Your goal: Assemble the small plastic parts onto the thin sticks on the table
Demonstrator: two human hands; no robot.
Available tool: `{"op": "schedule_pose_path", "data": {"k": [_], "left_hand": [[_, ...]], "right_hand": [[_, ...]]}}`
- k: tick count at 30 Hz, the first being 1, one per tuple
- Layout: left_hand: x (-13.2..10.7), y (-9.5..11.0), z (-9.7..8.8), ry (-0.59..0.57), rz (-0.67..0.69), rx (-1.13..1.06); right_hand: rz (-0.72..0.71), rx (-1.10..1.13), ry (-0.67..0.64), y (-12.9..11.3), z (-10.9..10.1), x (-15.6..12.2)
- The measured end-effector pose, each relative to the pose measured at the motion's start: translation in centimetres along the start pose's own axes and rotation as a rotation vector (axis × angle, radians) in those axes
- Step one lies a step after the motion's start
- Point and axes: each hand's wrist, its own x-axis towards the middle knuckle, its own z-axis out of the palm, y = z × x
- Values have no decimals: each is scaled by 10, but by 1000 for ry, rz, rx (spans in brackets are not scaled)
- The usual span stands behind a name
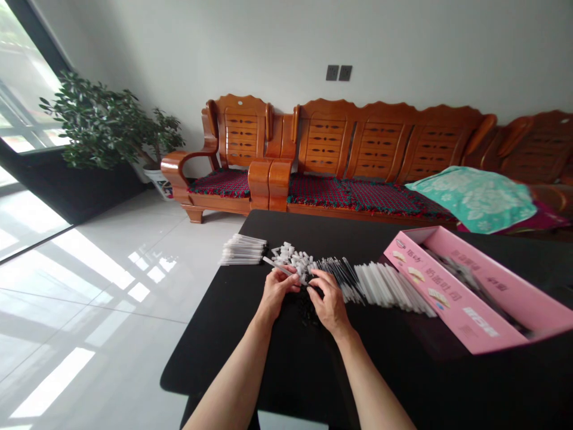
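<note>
Leaning over the black table (277, 370), we keep both hands close together near its far edge. Our left hand (276, 292) has its fingers (290, 279) closed on a thin white tube (272, 263), which lies almost flat and points away to the left. Our right hand (330, 303) rests just beside it, fingers curled with their tips down among a small heap of black parts (308, 312); we cannot tell whether they grip one.

Just beyond our hands lies a loose pile of white caps (296, 257). To its left, a neat bundle of white tubes (242, 249) sits at the table's corner. To the right, black refills (335, 269) fan out, touching a long row of white barrels (389, 288). Further right, an open pink box (465, 310) stands at an angle, its contents blurred.

Behind the table stand a wooden sofa (380, 143) with a teal cloth (477, 200) on it, a wooden armchair (224, 149) and a potted plant (107, 125).
</note>
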Motion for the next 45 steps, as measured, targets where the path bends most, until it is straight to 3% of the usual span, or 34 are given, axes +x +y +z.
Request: {"op": "schedule_pose_path", "data": {"k": [7,17,22,30,32,36,38,41,45], "left_hand": [[-3,-1,5,-63,-1,12],[3,-3,-5,33,34,-44],[5,-2,-8,11,41,-43],[2,-5,1,-62,23,34],[6,-6,-3,-5,71,26],[15,-4,-21,346,281,-97],[17,-2,-28,445,321,-117],[15,-1,-28,405,290,-102],[11,-2,-19,284,220,-102]], "right_hand": [[-15,8,0,2,2,-1],[1,-19,12,5,-4,-2],[-9,-65,-49,9,-4,-4],[-26,12,-6,0,2,0],[-27,17,8,2,-1,1],[26,-29,124,22,-22,-2],[93,-103,247,38,-35,-7],[165,-286,400,64,-48,-16],[204,-469,416,83,-50,-23]]}}
